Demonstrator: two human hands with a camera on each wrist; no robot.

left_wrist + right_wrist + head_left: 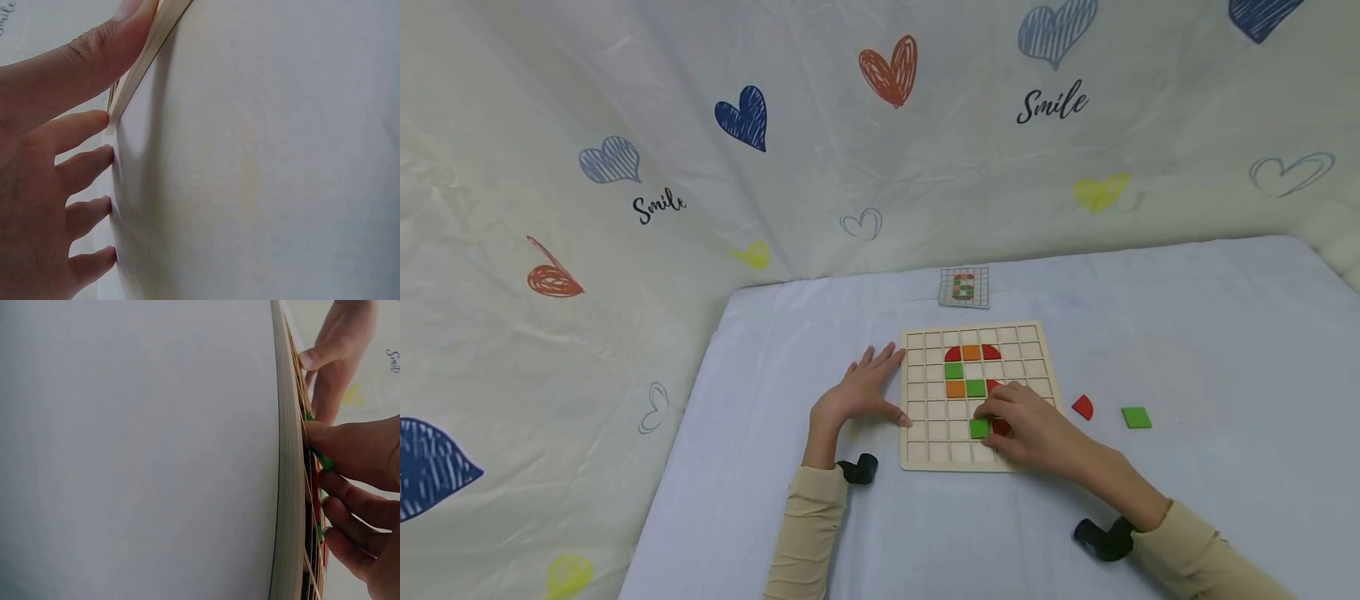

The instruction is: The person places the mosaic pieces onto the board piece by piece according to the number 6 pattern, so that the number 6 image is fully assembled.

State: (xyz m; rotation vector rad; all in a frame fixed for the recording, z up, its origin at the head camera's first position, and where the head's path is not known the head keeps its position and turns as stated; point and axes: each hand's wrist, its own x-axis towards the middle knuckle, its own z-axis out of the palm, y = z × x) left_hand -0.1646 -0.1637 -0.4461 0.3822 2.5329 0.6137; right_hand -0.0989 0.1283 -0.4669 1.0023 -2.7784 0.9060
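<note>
A square wooden grid board lies on the table with red, orange and green tiles in its cells. My left hand is spread along the board's left side, its thumb on the edge and its fingers straight. Over the lower right of the board, my right hand pinches a green square tile between thumb and index finger; the tile looks tilted in the right wrist view. Right beside it is a red tile, partly covered by the fingers. Farther up sit an orange tile and a red quarter-round tile.
Off the board's right side lie a red quarter-round tile and a green square tile. A small card printed with a gridded tile pattern lies behind the board. A white sheet with hearts hangs at the back.
</note>
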